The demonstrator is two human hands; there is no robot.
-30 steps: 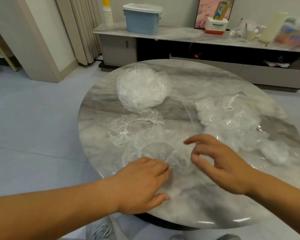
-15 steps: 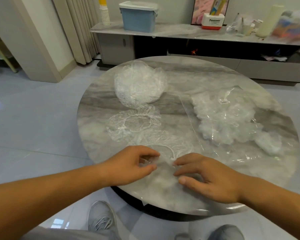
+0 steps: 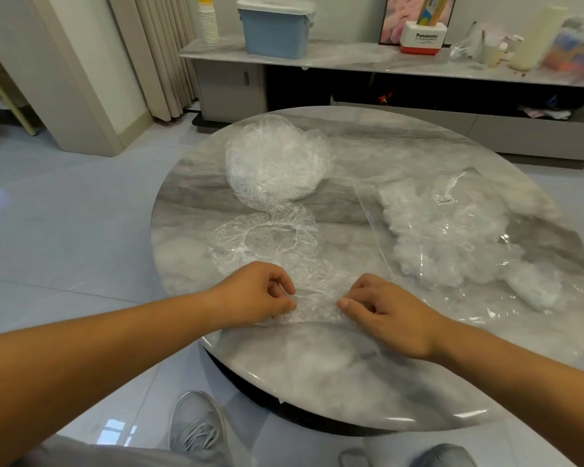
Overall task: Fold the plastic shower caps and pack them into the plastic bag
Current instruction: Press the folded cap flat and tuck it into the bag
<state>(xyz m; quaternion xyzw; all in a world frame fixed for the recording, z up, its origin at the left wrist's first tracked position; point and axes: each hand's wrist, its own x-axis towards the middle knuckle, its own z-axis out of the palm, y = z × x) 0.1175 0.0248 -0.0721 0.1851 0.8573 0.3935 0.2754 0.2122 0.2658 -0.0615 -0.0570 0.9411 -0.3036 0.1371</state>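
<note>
both hands, left hand and right hand, pinch a crinkly clear plastic shower cap at the round grey marble worktop near edge; each grip narrow; better fold evenly, keeping the elastic rim taut.

Bare bench lay open near the front edge; a spread cap and cap pile blocked the left, the stuffed bag the right.
</note>
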